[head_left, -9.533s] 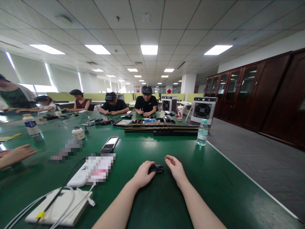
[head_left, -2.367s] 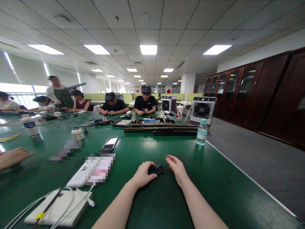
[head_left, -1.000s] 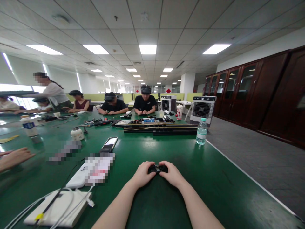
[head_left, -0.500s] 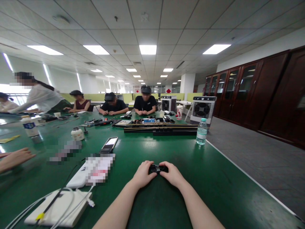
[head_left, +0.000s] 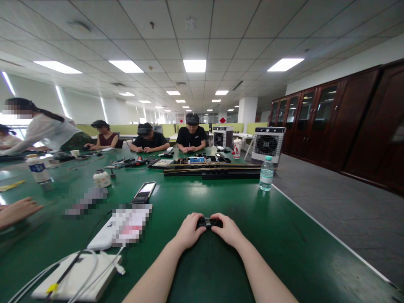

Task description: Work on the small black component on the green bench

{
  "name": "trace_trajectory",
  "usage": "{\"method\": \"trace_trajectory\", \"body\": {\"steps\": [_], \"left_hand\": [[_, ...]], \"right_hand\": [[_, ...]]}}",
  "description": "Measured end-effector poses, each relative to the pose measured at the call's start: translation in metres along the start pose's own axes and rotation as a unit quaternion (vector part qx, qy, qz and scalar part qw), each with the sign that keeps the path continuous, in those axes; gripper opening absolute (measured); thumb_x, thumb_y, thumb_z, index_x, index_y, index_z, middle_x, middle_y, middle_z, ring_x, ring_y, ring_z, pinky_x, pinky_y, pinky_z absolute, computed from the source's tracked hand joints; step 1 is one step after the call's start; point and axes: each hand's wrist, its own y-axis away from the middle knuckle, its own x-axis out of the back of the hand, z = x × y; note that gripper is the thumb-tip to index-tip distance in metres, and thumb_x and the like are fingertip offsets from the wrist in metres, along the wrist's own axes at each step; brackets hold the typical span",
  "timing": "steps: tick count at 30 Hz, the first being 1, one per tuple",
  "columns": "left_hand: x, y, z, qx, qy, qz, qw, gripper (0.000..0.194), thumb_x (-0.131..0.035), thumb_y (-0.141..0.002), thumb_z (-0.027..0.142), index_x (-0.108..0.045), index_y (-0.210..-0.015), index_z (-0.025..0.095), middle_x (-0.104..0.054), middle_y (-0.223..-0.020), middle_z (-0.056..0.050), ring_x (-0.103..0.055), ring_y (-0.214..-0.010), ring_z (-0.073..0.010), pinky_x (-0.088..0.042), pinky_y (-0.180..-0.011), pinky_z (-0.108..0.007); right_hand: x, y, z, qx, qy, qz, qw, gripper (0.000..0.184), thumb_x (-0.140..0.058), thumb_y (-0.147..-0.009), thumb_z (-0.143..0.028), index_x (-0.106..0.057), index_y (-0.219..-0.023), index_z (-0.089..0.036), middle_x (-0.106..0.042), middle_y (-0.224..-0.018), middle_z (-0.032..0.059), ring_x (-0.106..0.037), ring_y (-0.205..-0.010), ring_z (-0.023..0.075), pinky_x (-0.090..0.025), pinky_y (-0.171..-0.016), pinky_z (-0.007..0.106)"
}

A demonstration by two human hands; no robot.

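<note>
A small black part (head_left: 207, 223), roughly oblong with a grey patch on top, is held between my two hands just above or on the green table (head_left: 214, 263); I cannot tell whether it rests there. My left hand (head_left: 188, 230) grips its left end, thumb at the near side and fingers at the far side. Its right end sits in my right hand (head_left: 228, 229) in the same way. The fingers cover both ends, so its exact kind does not show.
Left of my hands lie a phone (head_left: 144, 191), a white power bank (head_left: 100, 236) and a white box (head_left: 74, 275) with cables. A water bottle (head_left: 266, 173) stands right. Black rails (head_left: 221, 171) lie across the table. Another person's hand (head_left: 20, 211) reaches in at left; several people sit beyond.
My hands and the black part stay almost in place. At the far left, the leaning person in white has shifted further left, and the nearby hand has drawn slightly left. The view moved a little.
</note>
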Motion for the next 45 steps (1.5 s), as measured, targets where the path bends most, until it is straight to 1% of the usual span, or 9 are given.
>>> {"method": "trace_trajectory", "body": {"steps": [8, 14, 17, 25, 33, 45], "left_hand": [[0.002, 0.0, 0.002, -0.001, -0.005, -0.005, 1.0, 0.037, -0.053, -0.076, 0.021, -0.052, -0.113, 0.018, -0.056, -0.114, -0.008, -0.049, -0.106, -0.0228, -0.037, -0.096, -0.035], [0.001, 0.0, 0.002, 0.0, -0.013, -0.006, 1.0, 0.036, -0.053, -0.077, 0.022, -0.052, -0.113, 0.016, -0.057, -0.113, -0.009, -0.049, -0.106, -0.0228, -0.037, -0.095, -0.035], [0.001, 0.0, 0.002, -0.001, -0.016, -0.005, 1.0, 0.036, -0.054, -0.077, 0.022, -0.053, -0.113, 0.017, -0.057, -0.113, -0.008, -0.05, -0.105, -0.0228, -0.038, -0.094, -0.035], [0.003, 0.001, 0.004, 0.0, -0.009, -0.007, 1.0, 0.035, -0.056, -0.076, 0.02, -0.053, -0.11, 0.017, -0.058, -0.109, -0.007, -0.051, -0.103, -0.0223, -0.039, -0.092, -0.034], [0.002, 0.0, 0.003, -0.002, -0.001, -0.006, 1.0, 0.034, -0.057, -0.075, 0.02, -0.054, -0.109, 0.019, -0.059, -0.108, -0.006, -0.052, -0.101, -0.0222, -0.04, -0.091, -0.034], [0.004, 0.0, 0.005, 0.001, -0.003, -0.011, 1.0, 0.035, -0.057, -0.073, 0.019, -0.055, -0.108, 0.019, -0.059, -0.107, -0.006, -0.052, -0.1, -0.0222, -0.041, -0.091, -0.034]], "right_hand": [[0.0, -0.001, 0.002, 0.001, -0.005, 0.004, 1.0, 0.033, -0.06, -0.066, -0.019, -0.063, -0.098, -0.022, -0.067, -0.1, 0.0036, -0.059, -0.097, 0.0204, -0.043, -0.09, 0.034], [0.0, 0.0, 0.001, 0.004, -0.002, 0.001, 1.0, 0.033, -0.06, -0.067, -0.019, -0.063, -0.099, -0.021, -0.066, -0.1, 0.0039, -0.059, -0.098, 0.0202, -0.043, -0.09, 0.034], [0.0, 0.0, 0.001, 0.006, 0.0, 0.004, 1.0, 0.032, -0.059, -0.067, -0.019, -0.063, -0.098, -0.021, -0.067, -0.1, 0.0039, -0.059, -0.097, 0.0202, -0.042, -0.09, 0.034], [0.001, 0.001, -0.004, 0.025, 0.01, -0.001, 1.0, 0.036, -0.065, -0.061, -0.02, -0.065, -0.097, -0.021, -0.066, -0.102, 0.0045, -0.058, -0.1, 0.0221, -0.042, -0.092, 0.035], [0.0, 0.003, -0.01, 0.036, 0.038, 0.006, 0.999, 0.028, -0.065, -0.064, -0.023, -0.067, -0.091, -0.024, -0.067, -0.1, 0.0021, -0.057, -0.098, 0.0225, -0.041, -0.091, 0.036], [-0.003, 0.003, -0.009, 0.031, 0.062, 0.009, 0.998, 0.02, -0.062, -0.068, -0.022, -0.066, -0.087, -0.023, -0.067, -0.096, 0.0032, -0.056, -0.098, 0.0228, -0.04, -0.089, 0.035]]}}
